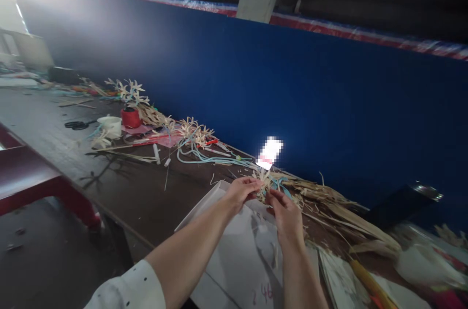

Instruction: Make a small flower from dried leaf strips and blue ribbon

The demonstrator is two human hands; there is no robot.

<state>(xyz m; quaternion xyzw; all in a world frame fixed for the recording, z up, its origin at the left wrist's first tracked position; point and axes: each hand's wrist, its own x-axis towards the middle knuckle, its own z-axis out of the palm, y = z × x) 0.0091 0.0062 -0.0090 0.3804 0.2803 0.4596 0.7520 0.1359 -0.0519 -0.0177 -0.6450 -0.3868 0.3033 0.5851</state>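
Observation:
Above the white box lid or tray [200,207], a cream flower with thin, husk-like petals [264,178] sits between my hands. My left hand [242,191] pinches it from the left, thumb and fingers together. On the other side, my right hand [287,212] has its fingers curled in close to the flower's lower part; what they grip is hidden. Just behind the flower stands a bright, blurred-out rectangle [270,153], probably a screen. Light-blue stems [204,157] run along the table to its left, with more cream flowers [195,129] at their far end.
Dried husks [340,209] heap up at right along the blue partition [329,104]. On the dark table [142,206] are a white cup [110,126], a red thread spool [130,117] and black scissors [78,125]. A dark red stool [47,182] stands at left.

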